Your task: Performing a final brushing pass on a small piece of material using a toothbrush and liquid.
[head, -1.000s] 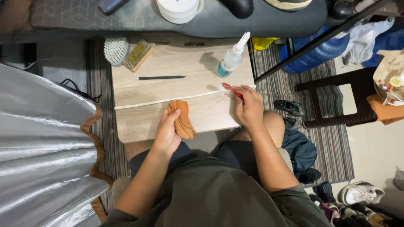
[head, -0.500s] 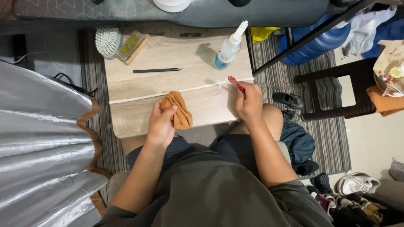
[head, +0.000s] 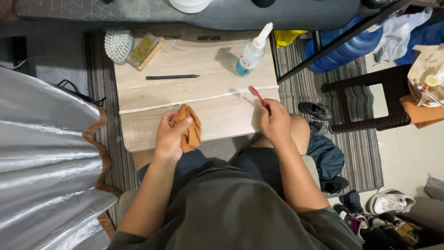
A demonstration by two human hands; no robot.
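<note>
My left hand (head: 169, 137) grips a bunched orange-brown cloth (head: 189, 129) over the near edge of a low wooden table (head: 152, 99). My right hand (head: 276, 122) holds a red toothbrush (head: 257, 96), its head pointing up-left over a white lace-like cord (head: 194, 100) that lies stretched across the tabletop. A clear squeeze bottle with blue liquid and a white nozzle (head: 252, 52) stands at the far right of the table. A thin black tool (head: 172, 77) lies flat near the middle.
A white bristle brush (head: 117, 45) and a wooden wire brush (head: 144, 51) lie at the table's far left corner. A silvery sheet (head: 41, 157) is at left. A dark plastic stool (head: 370, 99), a blue water jug (head: 351, 46) and several shoes (head: 319, 111) are at right.
Both hands have pulled slightly back toward my body; the left hand with the cloth now sits at the table's near edge. The toothbrush stays over the cord's right end.
</note>
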